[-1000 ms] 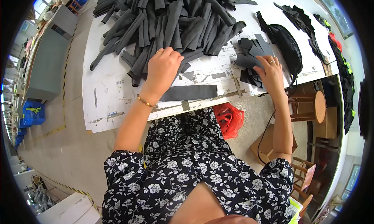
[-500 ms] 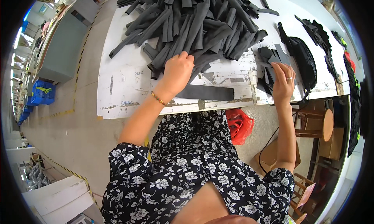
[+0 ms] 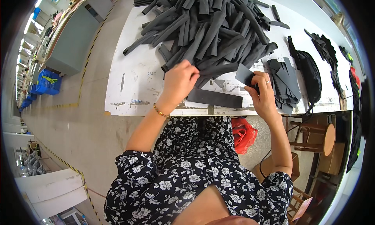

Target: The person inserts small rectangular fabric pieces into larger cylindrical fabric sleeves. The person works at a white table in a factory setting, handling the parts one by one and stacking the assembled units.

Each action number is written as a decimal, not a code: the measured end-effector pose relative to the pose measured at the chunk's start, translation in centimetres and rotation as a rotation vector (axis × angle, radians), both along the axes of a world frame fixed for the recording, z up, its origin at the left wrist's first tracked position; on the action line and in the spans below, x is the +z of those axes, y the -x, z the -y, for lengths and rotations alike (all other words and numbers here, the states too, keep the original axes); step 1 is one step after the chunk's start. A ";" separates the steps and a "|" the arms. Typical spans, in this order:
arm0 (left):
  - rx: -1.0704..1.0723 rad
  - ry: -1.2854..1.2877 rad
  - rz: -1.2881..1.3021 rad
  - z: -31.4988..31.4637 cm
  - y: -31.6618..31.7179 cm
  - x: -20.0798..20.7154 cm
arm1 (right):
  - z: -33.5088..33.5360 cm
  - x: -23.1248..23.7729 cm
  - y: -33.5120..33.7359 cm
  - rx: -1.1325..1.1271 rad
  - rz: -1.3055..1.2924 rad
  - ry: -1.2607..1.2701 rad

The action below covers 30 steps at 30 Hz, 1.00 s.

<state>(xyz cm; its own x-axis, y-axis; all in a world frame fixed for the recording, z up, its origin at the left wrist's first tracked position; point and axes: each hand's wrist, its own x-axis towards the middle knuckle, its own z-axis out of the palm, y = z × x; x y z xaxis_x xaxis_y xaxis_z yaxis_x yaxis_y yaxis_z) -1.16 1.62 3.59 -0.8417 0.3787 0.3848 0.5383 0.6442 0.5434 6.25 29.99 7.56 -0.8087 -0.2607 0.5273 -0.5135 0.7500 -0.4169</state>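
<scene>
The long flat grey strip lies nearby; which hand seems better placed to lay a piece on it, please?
Probably the right hand: it pinches a flat grey piece near the strip; the left hand shows none.

Bright, even indoor lt; strip lamps [image 3: 29, 22] blown out, upper L. White tabletop [image 3: 129, 84] v. bright, shadows soft. Black fisheye vignette, corners lost; floor tape [image 3: 92, 49] bows nr L. Far-L bkgd small, soft.

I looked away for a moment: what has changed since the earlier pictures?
The right hand has taken a dark grey piece from the loose pile and moved left with it. The left hand, the heap of dark rolls, the flat strip and the black bag stayed about where they were.
</scene>
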 end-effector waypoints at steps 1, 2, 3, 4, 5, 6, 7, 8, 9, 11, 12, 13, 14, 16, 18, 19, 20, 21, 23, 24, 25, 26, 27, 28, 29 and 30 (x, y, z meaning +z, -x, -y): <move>0.023 -0.102 0.007 0.3 -0.1 1.0 | 0.3 0.1 -0.1 -0.004 -0.002 0.006; 0.011 -0.236 0.082 0.6 -0.4 2.2 | 0.6 0.3 -0.2 -0.009 -0.004 0.012; -0.001 -0.376 0.139 1.0 -0.4 2.5 | 1.0 0.5 -0.3 -0.008 -0.010 0.022; -0.015 -0.518 0.194 1.3 -0.2 2.7 | 1.2 0.6 -0.6 -0.025 0.036 0.057; -0.030 -0.659 0.248 1.6 -0.1 3.0 | 1.5 0.8 -0.7 -0.012 0.044 0.072; -0.072 -1.020 0.462 1.2 -0.4 3.3 | 1.9 1.0 -0.7 0.001 0.053 0.087; -0.068 -1.133 0.597 1.2 -0.4 3.4 | 2.2 1.0 -0.8 0.014 0.061 0.101; -0.065 -1.245 0.733 1.2 -0.2 3.4 | 2.6 0.9 -0.9 0.000 0.055 0.101; -0.057 -1.357 0.868 1.3 -0.2 3.5 | 3.5 1.1 -1.1 -0.023 0.096 0.174; -0.050 -1.442 0.903 1.0 0.1 1.8 | 5.5 1.8 -1.8 -0.071 0.184 0.316; -0.050 -1.468 0.942 1.0 0.6 0.8 | 5.4 1.7 -1.8 -0.045 0.148 0.226; -0.057 -1.495 0.986 0.8 1.0 -0.2 | 5.6 1.7 -1.9 -0.017 0.145 0.210; -0.051 -1.577 1.075 0.6 1.2 -1.3 | 5.9 1.7 -2.0 0.011 0.142 0.193; -0.037 -1.691 1.127 -0.5 0.8 -0.8 | 6.3 1.5 -2.3 0.028 0.120 0.175; -0.043 -1.750 1.132 -1.1 0.3 -0.3 | 6.7 0.8 -2.5 0.022 0.121 0.217; -0.056 -1.751 1.111 -1.2 0.1 -0.2 | 6.8 0.6 -2.6 0.021 0.122 0.239; -0.070 -1.753 1.090 -1.3 0.0 0.0 | 6.8 0.6 -2.8 0.000 0.135 0.244; -0.059 -1.737 1.081 -1.6 -0.2 0.4 | 6.8 0.6 -2.8 -0.014 0.106 0.225; -0.039 -1.703 1.066 -2.0 -0.4 1.3 | 6.7 0.7 -2.8 -0.041 0.048 0.186; -0.036 -1.699 1.063 -2.0 -0.5 1.3 | 6.6 0.8 -2.6 -0.048 0.014 0.153; -0.033 -1.694 1.060 -2.0 -0.5 1.4 | 6.6 0.9 -2.5 -0.055 -0.019 0.121; -0.030 -1.689 1.057 -2.0 -0.5 1.4 | 6.5 1.0 -2.3 -0.061 -0.052 0.089; -0.036 -1.679 1.053 -2.1 -0.5 1.3 | 6.5 1.2 -2.2 -0.067 -0.069 0.074; -0.042 -1.668 1.049 -2.2 -0.5 1.3 | 6.4 1.4 -2.2 -0.072 -0.085 0.059; -0.048 -1.658 1.045 -2.3 -0.5 1.2 | 6.4 1.6 -2.1 -0.076 -0.102 0.043; -0.055 -1.642 1.048 -2.4 -0.5 1.2 | 6.3 1.7 -2.0 -0.077 -0.112 0.036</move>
